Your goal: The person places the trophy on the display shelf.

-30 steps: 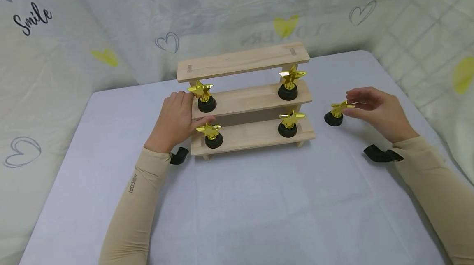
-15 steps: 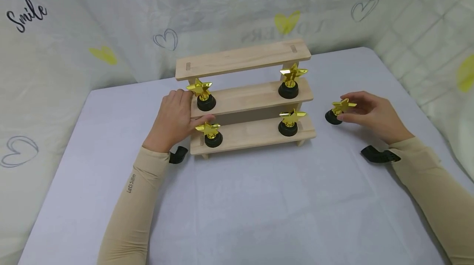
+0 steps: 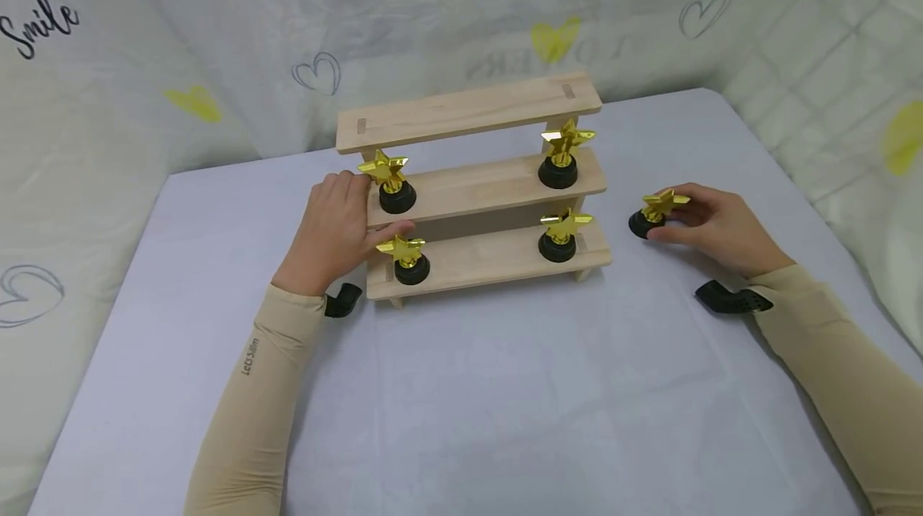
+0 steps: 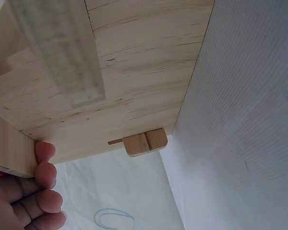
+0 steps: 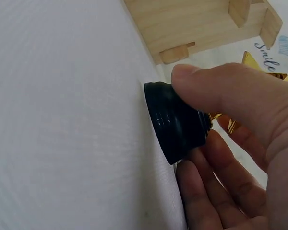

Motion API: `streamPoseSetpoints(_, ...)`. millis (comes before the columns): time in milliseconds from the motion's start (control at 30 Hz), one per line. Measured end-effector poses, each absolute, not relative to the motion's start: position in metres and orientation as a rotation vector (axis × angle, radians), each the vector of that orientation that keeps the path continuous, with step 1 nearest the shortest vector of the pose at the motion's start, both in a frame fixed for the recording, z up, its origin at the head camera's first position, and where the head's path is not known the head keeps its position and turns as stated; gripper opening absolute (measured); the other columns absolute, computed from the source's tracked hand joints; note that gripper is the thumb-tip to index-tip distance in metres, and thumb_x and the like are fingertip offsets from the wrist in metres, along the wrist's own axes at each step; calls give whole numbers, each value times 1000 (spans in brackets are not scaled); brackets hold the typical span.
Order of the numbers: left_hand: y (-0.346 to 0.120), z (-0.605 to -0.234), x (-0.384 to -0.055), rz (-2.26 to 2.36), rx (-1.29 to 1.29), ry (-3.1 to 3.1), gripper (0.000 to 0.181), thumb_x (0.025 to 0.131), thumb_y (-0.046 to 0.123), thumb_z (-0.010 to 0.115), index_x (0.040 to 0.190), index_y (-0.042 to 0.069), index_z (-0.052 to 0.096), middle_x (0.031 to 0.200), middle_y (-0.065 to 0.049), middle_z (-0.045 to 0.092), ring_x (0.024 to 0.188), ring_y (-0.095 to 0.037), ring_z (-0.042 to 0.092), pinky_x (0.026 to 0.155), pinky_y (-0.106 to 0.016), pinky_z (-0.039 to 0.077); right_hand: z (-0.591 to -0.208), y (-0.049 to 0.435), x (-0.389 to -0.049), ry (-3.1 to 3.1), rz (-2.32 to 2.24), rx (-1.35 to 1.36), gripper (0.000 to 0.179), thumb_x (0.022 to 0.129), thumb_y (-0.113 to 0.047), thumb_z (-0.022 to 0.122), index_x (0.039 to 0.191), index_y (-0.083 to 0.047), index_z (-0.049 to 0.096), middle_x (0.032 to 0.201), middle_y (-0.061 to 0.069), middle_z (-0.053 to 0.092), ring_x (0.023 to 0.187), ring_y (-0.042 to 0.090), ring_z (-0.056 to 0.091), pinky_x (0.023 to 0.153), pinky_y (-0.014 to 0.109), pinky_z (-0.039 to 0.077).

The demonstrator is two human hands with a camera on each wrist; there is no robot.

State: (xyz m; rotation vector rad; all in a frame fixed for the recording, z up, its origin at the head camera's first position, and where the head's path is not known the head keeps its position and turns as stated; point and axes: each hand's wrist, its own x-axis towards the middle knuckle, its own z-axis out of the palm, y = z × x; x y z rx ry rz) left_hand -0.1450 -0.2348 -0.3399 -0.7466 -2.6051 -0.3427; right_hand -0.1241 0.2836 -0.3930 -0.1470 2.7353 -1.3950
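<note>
A three-tier wooden shelf point(image 3: 476, 191) stands on the table. My left hand point(image 3: 333, 227) grips its left end, thumb in front; in the left wrist view the fingertips point(image 4: 47, 175) curl over a board's edge. Two gold star trophies with black bases, one left point(image 3: 395, 183) and one right point(image 3: 561, 155), stand on the middle tier. The lower tier bears another at the left point(image 3: 409, 261) and one at the right point(image 3: 560, 237). Right of the shelf, my right hand point(image 3: 721, 229) holds a further star trophy point(image 5: 175, 120), thumb on its black base, fingers behind; the base appears to touch the table.
The white-covered table point(image 3: 505, 404) extends in front of the shelf and to both sides. A printed curtain point(image 3: 433, 27) hangs close behind the table. Black wrist mounts, left point(image 3: 343, 301) and right point(image 3: 731, 298), jut from under the sleeves.
My right hand has moved slightly left and closed round the trophy, its thumb lowering from the star to the base. The left hand keeps its hold on the shelf. The head view shifted a little.
</note>
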Motion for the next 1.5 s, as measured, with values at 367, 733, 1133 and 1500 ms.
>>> streamPoseSetpoints(367,-238,-340,-144,-318,-735,-2612,106,86,91,29,121,-4,57,83,-17,55,77,-33,48,70,-46,40,-400,283,-129,2845,-1248,-111,50,82,-26,90,126,-13,69,101,-36,62,93,-15,60,81,0,43)
streamPoseSetpoints(733,-239,-342,-142,-296,-734,-2618,86,87,76,64,120,-3,56,86,-16,55,78,-34,49,71,-46,40,-398,283,-129,2839,-1241,-118,48,83,-30,89,124,-14,70,103,-33,64,95,-13,61,81,2,43)
streamPoseSetpoints(1133,-230,-342,-142,-286,-748,-2604,74,83,60,78,112,-4,57,83,-16,53,76,-34,47,70,-45,39,-393,291,-126,2844,-1252,-94,50,83,-32,89,125,-13,69,104,-32,64,95,-14,61,80,2,43)
streamPoseSetpoints(1500,-222,-345,-145,-281,-774,-2565,88,92,82,46,105,-5,56,82,-16,51,75,-34,47,69,-45,38,-377,298,-125,2788,-1409,-127,42,86,-20,87,122,-9,69,111,-26,68,101,-13,64,83,3,48)
